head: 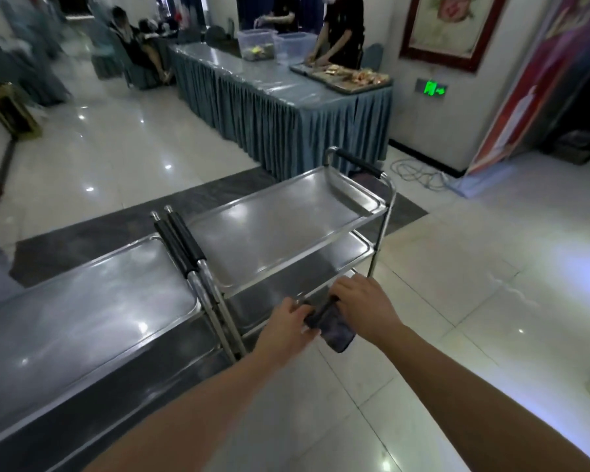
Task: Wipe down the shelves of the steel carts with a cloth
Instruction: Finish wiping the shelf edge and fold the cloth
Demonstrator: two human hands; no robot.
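Note:
Two steel carts stand end to end in front of me, their black-gripped handles touching in the middle. The right cart (286, 212) shows a bare top shelf and two lower shelves; the left cart (82, 301) fills the lower left. A dark cloth (332, 330) hangs between my hands at the near corner of the right cart, level with its lower shelves. My left hand (285, 327) grips the cloth's left side. My right hand (361, 303) holds its upper right edge, fingers curled over it.
A long table with a blue-grey skirt (286, 107) stands behind the carts, carrying plastic tubs and food trays, with two people working at it. Cables (419, 172) lie on the floor by the wall at right. A banner stand (539, 80) leans at far right.

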